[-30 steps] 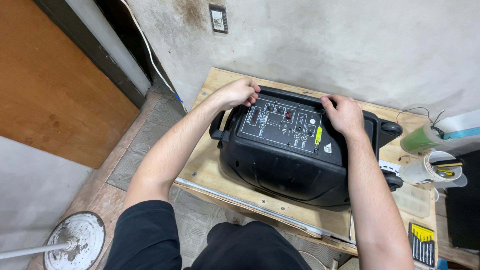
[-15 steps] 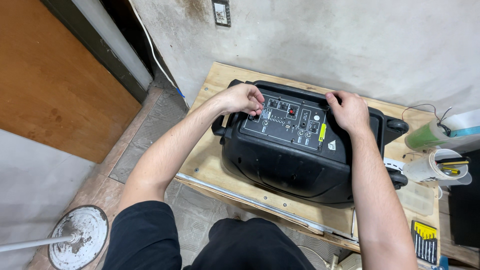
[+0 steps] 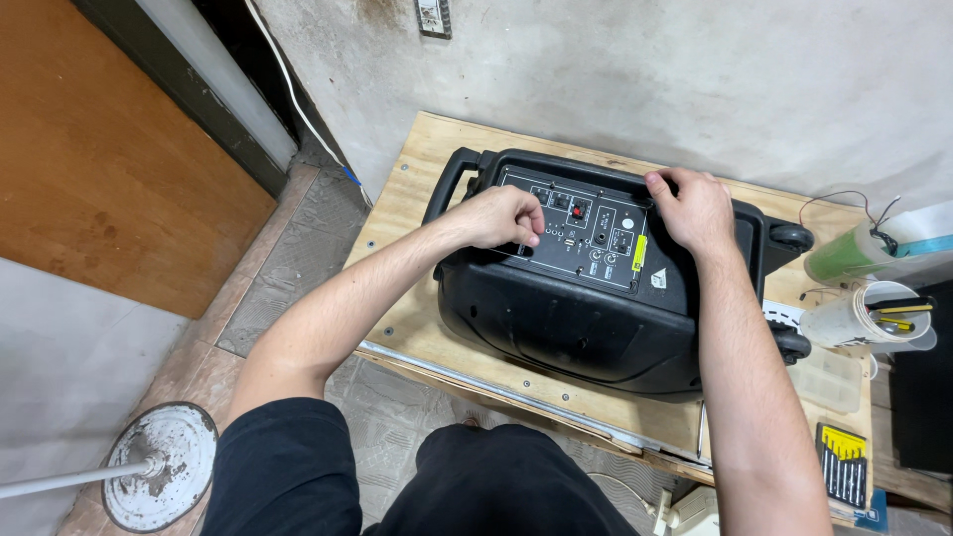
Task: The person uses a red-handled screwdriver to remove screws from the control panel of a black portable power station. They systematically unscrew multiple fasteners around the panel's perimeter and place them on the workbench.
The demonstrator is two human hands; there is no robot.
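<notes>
The black speaker point(image 3: 596, 288) lies on its back on the wooden table point(image 3: 417, 199). My left hand point(image 3: 496, 218) is curled, fingertips pinching at its control panel point(image 3: 586, 233); my right hand point(image 3: 695, 208) grips the panel's upper right edge.

The scene is evenly and brightly lit from above; shadows are kept soft, focus is sharp, and edges are slightly bowed.

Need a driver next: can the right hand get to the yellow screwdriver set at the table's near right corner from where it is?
Probably yes. The right hand rests on the black speaker, and the screwdriver set lies in the open on the wooden table beside that forearm, nothing covering it.
</notes>
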